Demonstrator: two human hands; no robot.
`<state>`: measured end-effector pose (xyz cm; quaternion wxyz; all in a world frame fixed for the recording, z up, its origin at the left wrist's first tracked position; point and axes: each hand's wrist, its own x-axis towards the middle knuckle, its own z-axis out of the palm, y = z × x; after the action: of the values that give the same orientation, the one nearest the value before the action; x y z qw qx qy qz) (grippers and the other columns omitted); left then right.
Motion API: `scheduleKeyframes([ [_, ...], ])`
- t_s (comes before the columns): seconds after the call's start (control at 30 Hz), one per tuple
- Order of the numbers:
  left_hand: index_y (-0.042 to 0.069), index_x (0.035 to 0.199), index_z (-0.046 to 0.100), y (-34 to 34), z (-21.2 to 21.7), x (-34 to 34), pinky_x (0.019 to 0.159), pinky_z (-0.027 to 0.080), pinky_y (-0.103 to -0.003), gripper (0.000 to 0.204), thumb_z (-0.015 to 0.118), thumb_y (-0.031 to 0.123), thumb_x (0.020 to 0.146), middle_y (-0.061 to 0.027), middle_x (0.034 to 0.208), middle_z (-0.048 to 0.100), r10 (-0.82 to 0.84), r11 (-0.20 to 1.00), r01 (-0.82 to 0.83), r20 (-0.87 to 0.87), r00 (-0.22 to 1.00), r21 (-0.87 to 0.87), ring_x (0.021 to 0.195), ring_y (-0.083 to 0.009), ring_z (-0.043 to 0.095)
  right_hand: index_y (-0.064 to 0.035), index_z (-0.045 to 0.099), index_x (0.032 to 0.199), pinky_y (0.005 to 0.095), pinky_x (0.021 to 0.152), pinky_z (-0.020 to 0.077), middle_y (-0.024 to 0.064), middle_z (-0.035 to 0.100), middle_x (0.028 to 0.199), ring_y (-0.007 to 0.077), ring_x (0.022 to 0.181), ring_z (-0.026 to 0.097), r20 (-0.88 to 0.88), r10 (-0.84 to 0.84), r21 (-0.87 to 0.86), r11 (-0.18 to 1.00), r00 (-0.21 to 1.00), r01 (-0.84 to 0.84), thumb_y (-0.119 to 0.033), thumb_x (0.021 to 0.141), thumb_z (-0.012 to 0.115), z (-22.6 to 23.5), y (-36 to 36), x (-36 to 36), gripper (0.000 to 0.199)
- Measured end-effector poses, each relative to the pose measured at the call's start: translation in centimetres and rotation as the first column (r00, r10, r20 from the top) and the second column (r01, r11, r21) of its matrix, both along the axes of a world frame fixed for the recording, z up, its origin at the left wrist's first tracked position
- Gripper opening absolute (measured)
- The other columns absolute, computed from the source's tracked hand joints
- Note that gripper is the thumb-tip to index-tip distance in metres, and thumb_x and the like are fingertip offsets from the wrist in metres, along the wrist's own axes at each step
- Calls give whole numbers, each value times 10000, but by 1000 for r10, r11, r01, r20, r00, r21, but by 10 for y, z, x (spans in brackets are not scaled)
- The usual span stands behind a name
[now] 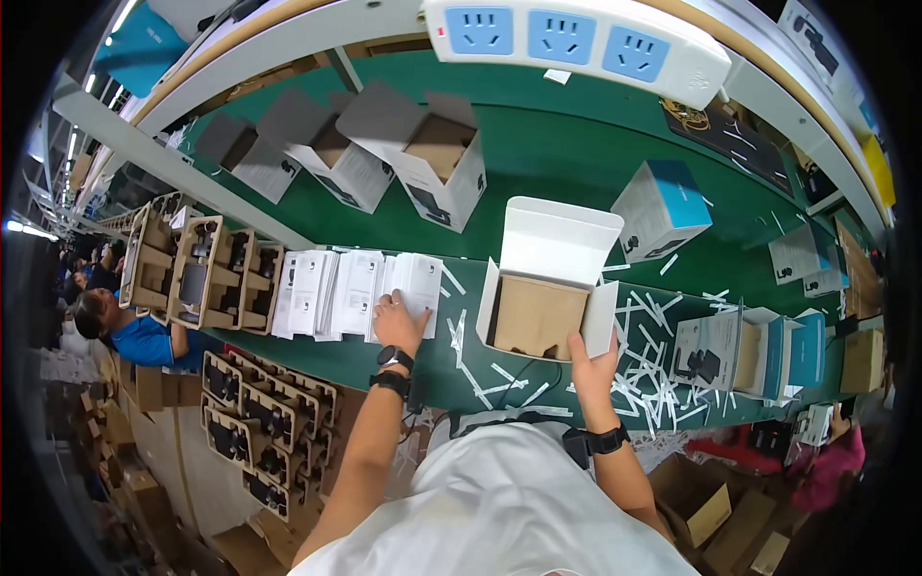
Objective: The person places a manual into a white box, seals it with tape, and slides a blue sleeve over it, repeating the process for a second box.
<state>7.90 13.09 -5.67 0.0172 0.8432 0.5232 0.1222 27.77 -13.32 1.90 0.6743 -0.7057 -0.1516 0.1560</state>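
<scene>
My left hand rests flat with spread fingers on the nearest of several piles of white booklets. In front of me an open white box stands with its lid flap raised. A brown cardboard insert fills it. The near right side of this box is in the grip of my right hand, its thumb at the rim and the other fingers partly hidden by the side wall.
White paper strips litter the green table. Open boxes stand at the back left, a closed blue-and-white box at the back right. Brown trays holding black parts are stacked left. A power strip hangs overhead. Co-workers are on both sides.
</scene>
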Motion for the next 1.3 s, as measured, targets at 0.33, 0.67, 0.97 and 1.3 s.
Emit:
scheduleKeyframes([
  [0.33, -22, 1178, 619, 16, 46, -10, 791, 549, -418, 287, 630, 188, 984, -184, 1097, 685, 96, 990, 52, 882, 461, -135, 966, -323, 676, -36, 549, 1307, 184, 528, 371, 12, 673, 1049, 30, 651, 486, -387, 96, -109, 983, 917, -148, -113, 900, 702, 13, -93, 20, 441],
  [0.67, -1, 1232, 471, -99, 110, 49, 823, 466, -353, 513, 709, 14, 778, -153, 1154, 477, -387, 885, 443, 750, 536, 140, 995, -270, 554, -1, 621, 1159, 228, 491, 404, 47, 707, 958, 53, 614, 513, -481, 171, -99, 964, 860, -247, -119, 997, 582, -19, -87, -15, 204],
  [0.97, -8, 1431, 374, -101, 120, 54, 872, 462, -397, 764, 703, 15, 742, -195, 1327, 489, -349, 876, 462, 840, 415, 136, 1094, -320, 548, -21, 660, 1128, 251, 648, 481, 52, 714, 847, 98, 692, 606, -91, 251, -440, 858, 964, -265, -174, 1032, 538, 10, -91, 13, 217],
  [1.3, -12, 1422, 406, -103, 125, 55, 880, 473, -396, 697, 702, 27, 792, -174, 1236, 522, -199, 886, 458, 829, 523, -77, 1074, -301, 556, 13, 638, 1241, 251, 831, 476, 115, 663, 1211, 131, 954, 616, 123, 238, 6, 971, 963, -241, -148, 983, 619, 81, -37, 24, 304],
])
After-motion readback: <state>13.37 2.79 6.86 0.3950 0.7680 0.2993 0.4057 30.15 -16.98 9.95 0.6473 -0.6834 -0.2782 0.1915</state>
